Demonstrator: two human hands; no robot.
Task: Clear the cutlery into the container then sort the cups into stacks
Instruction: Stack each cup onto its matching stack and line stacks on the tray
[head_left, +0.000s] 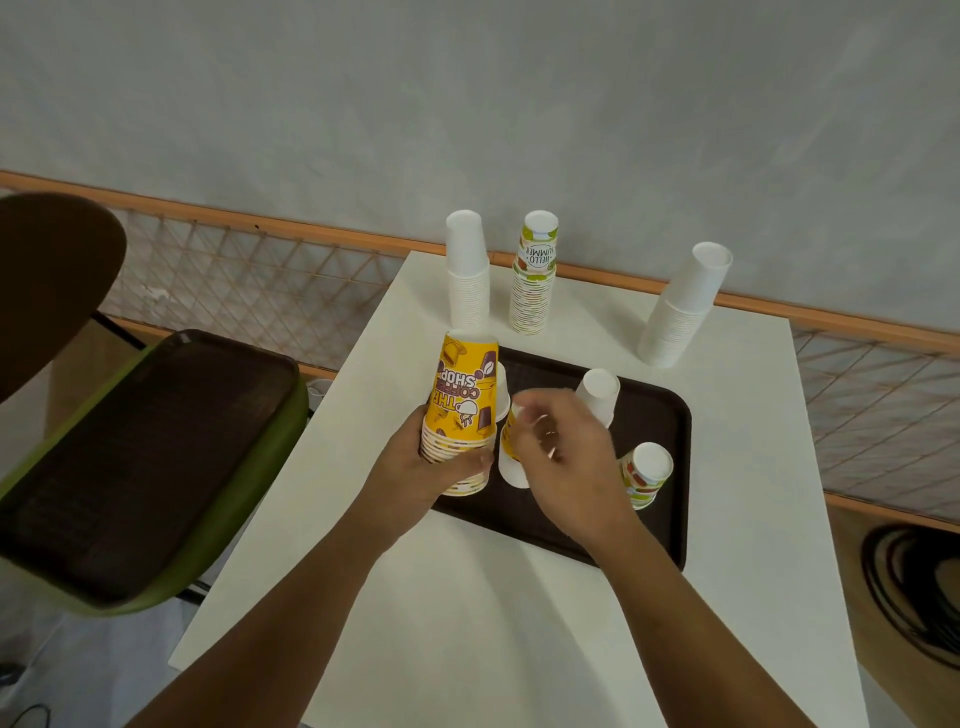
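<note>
Sorting inverted cups above the brown tray (665, 415).
Your left hand (415, 467) gripped the yellow cup stack (462, 405); your right hand (566, 447) pinched a single yellow-and-white cup (511, 462) beside it.

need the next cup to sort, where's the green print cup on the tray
In the head view, the green print cup stands upside down at the right edge of the tray, just right of the right hand.

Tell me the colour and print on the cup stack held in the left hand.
Yellow with brown coffee doodles and white "The Coffee Shop" lettering, upside down: cup stack, head view.
</note>
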